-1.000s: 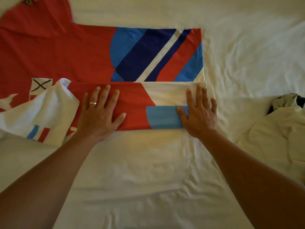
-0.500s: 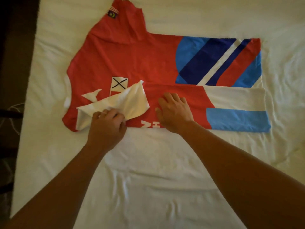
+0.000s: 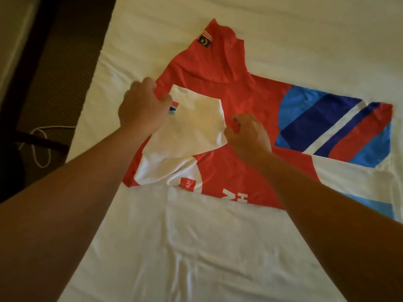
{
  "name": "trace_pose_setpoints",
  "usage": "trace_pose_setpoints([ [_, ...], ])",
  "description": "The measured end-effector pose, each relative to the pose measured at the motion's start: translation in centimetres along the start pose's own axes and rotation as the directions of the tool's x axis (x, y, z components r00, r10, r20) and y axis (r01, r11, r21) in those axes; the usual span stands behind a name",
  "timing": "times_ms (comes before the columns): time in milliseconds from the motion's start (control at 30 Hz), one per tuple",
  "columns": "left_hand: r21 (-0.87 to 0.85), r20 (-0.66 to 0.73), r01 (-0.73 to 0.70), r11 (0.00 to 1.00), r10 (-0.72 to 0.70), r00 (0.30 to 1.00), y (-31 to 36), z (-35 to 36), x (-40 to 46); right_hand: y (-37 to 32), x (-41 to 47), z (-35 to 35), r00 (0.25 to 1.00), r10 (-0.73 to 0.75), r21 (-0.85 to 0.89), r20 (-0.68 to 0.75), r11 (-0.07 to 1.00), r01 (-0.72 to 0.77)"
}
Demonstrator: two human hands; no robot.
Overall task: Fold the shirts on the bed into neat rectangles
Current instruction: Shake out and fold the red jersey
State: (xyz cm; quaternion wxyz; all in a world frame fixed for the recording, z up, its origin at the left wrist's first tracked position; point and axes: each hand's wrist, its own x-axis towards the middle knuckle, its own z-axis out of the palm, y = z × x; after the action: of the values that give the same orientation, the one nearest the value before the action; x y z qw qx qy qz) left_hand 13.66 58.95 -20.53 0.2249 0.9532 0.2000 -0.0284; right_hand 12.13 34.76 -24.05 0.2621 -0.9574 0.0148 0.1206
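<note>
Both hands work the white sleeve [image 3: 196,125] of the red shirt [image 3: 235,92], which lies flat on the white bed sheet [image 3: 196,247] with its near long edge already turned in over the body. The left hand [image 3: 142,105] grips the sleeve's cuff end, fingers curled round the fabric, and the right hand [image 3: 248,136] pinches the sleeve's other corner beside the chest. To do this step well, I judge the sleeve should be drawn taut between the two grips and laid back over the folded panel so its outer edge runs in line with the fold, leaving a straight side; any slack or bunching at the shoulder would spoil the rectangle later. Pressing it flat before letting go would help it stay. The far sleeve [image 3: 218,55], with a small flag patch [image 3: 205,39], is not yet folded, and the same treatment seems due on that side. No containers show; a white cable [image 3: 37,147] lies on the dark floor beside the bed.
</note>
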Motion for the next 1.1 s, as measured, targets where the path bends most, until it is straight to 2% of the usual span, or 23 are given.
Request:
trace_pose_setpoints([
  [67,0.06,0.194,0.108,0.992,-0.117,0.974,-2.0,1.4,-1.2,-1.5,2.1,0.7,0.991,0.123,0.152,0.045,0.98,-0.128],
  [133,0.06,0.316,0.162,0.985,-0.173,0.933,-3.3,2.7,-1.9,-2.8,4.2,1.1,0.954,0.272,0.346,0.128,0.889,-0.3],
  [233,-0.119,0.316,0.165,0.979,-0.12,0.941,-3.5,3.6,-1.6,-3.6,6.5,1.1,0.884,0.394,0.477,0.251,0.745,-0.467],
  [300,-0.281,0.22,0.158,0.947,-0.097,0.971,-3.2,3.3,-1.0,-3.6,7.0,0.9,0.878,0.421,0.516,0.228,0.713,-0.475],
  [333,-0.362,0.162,0.158,0.918,-0.105,0.981,-3.2,3.0,-1.0,-3.4,7.1,0.8,0.896,0.417,0.513,0.155,0.741,-0.434],
  [367,-0.417,0.118,0.162,0.894,-0.124,0.985,-3.2,2.6,-1.2,-3.2,6.9,0.7,0.922,0.384,0.444,0.048,0.818,-0.364],
  [400,-0.439,0.094,0.164,0.884,-0.136,0.986,-3.5,2.2,-1.7,-3.2,6.4,0.6,0.95,0.302,0.282,-0.076,0.921,-0.27],
  [433,-0.423,0.081,0.16,0.892,-0.139,0.987,-4.1,1.8,-2.5,-3.3,5.8,0.6,0.971,0.154,0.077,-0.186,0.987,-0.142],
  [467,-0.383,0.069,0.15,0.911,-0.133,0.989,-4.9,1.3,-3.4,-3.6,5.2,0.9,0.971,-0.034,-0.079,-0.237,0.997,0.015],
  [500,-0.335,0.063,0.144,0.931,-0.13,0.99,-5.8,1.0,-4.4,-4.3,4.8,1.2,0.957,-0.196,-0.152,-0.215,0.974,0.166],
  [533,-0.296,0.062,0.148,0.944,-0.136,0.989,-6.9,0.5,-5.6,-5.3,4.4,1.6,0.942,-0.306,-0.153,-0.141,0.946,0.284],
  [600,-0.235,0.092,0.17,0.957,-0.152,0.984,-9.0,-0.2,-8.1,-7.5,4.3,3.0,0.915,-0.4,-0.144,0.053,0.904,0.403],
  [667,-0.191,0.142,0.17,0.967,-0.145,0.979,-11.1,-0.6,-10.7,-9.5,4.9,4.4,0.888,-0.411,-0.208,0.208,0.868,0.451],
  [767,-0.035,0.153,0.081,0.996,-0.074,0.985,-13.2,-0.6,-13.3,-11.4,5.9,5.5,0.842,-0.377,-0.373,0.387,0.771,0.517],
  [867,-0.002,0.131,0.09,0.996,-0.089,0.987,-13.4,-0.1,-13.7,-12.3,6.4,5.5,0.857,-0.357,-0.403,0.371,0.77,0.495],
  [933,-0.176,0.099,0.162,0.971,-0.146,0.984,-13.4,-0.2,-13.4,-12.5,6.7,5.5,0.891,-0.337,-0.353,0.303,0.829,0.434],
  [1000,-0.441,0.101,0.212,0.872,-0.186,0.977,-13.8,-0.7,-12.8,-12.3,6.9,5.3,0.917,-0.318,-0.319,0.24,0.867,0.384],
  [1033,-0.517,0.104,0.216,0.828,-0.19,0.976,-14.0,-0.9,-12.5,-12.2,7.0,5.3,0.923,-0.315,-0.319,0.222,0.871,0.374],
  [1100,-0.533,0.098,0.198,0.823,-0.173,0.98,-14.6,-0.9,-12.1,-11.7,6.9,5.5,0.924,-0.326,-0.326,0.197,0.867,0.376],
])
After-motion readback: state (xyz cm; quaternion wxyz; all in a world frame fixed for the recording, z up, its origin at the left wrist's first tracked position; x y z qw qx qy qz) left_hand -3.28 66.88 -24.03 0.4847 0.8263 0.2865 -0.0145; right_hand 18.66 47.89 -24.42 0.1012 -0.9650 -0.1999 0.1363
